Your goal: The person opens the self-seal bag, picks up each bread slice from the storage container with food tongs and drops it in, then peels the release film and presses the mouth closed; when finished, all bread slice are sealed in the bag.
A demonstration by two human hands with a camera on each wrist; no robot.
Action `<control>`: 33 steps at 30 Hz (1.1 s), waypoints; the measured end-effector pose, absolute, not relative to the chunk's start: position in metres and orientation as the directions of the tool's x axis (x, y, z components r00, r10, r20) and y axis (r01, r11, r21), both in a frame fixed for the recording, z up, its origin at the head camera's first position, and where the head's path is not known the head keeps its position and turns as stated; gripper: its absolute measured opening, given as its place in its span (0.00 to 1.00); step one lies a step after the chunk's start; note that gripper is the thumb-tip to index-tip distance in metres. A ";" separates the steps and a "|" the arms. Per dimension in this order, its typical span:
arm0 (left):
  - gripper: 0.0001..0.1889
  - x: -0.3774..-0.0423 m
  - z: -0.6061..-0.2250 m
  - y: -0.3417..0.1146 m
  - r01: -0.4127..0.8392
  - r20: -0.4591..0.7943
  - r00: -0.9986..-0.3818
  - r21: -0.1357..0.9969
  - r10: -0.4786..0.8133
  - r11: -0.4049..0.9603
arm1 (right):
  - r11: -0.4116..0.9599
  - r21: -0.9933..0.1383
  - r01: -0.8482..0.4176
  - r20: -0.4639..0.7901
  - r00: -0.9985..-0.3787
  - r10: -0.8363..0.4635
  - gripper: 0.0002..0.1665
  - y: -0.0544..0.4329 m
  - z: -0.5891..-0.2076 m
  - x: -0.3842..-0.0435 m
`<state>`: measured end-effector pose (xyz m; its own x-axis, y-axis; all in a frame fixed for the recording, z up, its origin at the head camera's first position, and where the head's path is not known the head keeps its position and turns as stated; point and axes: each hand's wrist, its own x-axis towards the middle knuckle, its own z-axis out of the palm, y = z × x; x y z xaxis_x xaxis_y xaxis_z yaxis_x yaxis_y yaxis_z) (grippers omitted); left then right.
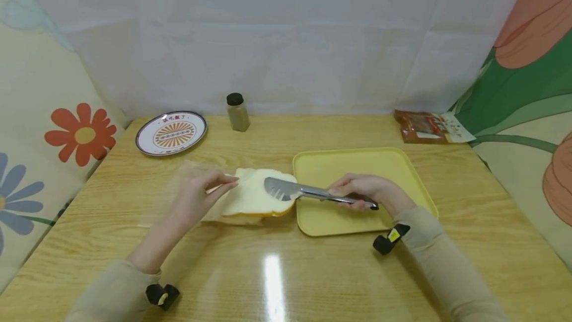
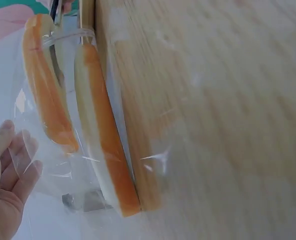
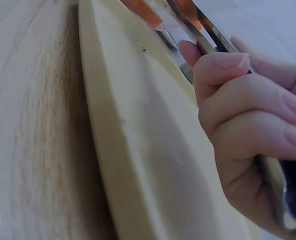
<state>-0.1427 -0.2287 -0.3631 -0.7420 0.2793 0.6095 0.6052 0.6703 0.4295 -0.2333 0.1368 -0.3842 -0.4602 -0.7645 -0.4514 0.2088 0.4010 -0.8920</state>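
My left hand (image 1: 194, 198) pinches the edge of a clear plastic bag (image 2: 153, 165) between thumb and fingertips. Inside the bag lie two bread slices, an upper slice (image 2: 50, 100) tilted above a lower slice (image 2: 105, 135). My right hand (image 1: 366, 190) grips metal tongs (image 1: 317, 192) by the handle, fingers curled round it in the right wrist view. One broad slotted tong end lies over the white face of the upper slice. In the left wrist view a tong end also shows between the two slices, at the bag's mouth.
A yellow tray (image 1: 357, 163) lies beneath my right hand, beside the bread. Toward the back left are an oval patterned plate (image 1: 149, 135) and a black-capped seasoning jar (image 1: 238, 116). A brown-and-white food packet (image 1: 422, 127) lies at the back right, near the white curtain (image 1: 277, 53).
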 end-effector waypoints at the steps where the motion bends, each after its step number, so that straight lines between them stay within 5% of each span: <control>1: 0.07 -0.143 -0.364 -0.229 0.604 0.604 -0.746 0.439 0.279 0.665 | 0.399 -0.892 0.214 -0.452 -0.459 -0.765 0.22 0.137 -0.385 -0.233; 17: 0.04 -0.138 -0.363 -0.225 0.518 0.539 -0.821 0.563 0.189 0.645 | 0.434 -0.897 0.084 -0.423 -0.453 -0.785 0.18 0.121 -0.378 -0.230; 27: 0.15 -0.136 -0.363 -0.241 0.583 0.562 -0.751 0.319 0.346 0.748 | 0.446 -0.882 0.148 -0.460 -0.470 -0.753 0.20 0.128 -0.380 -0.230; 33: 0.21 -0.137 -0.365 -0.246 0.602 0.398 -0.781 0.278 0.481 0.748 | 0.443 -0.883 0.156 -0.461 -0.466 -0.755 0.19 0.124 -0.378 -0.228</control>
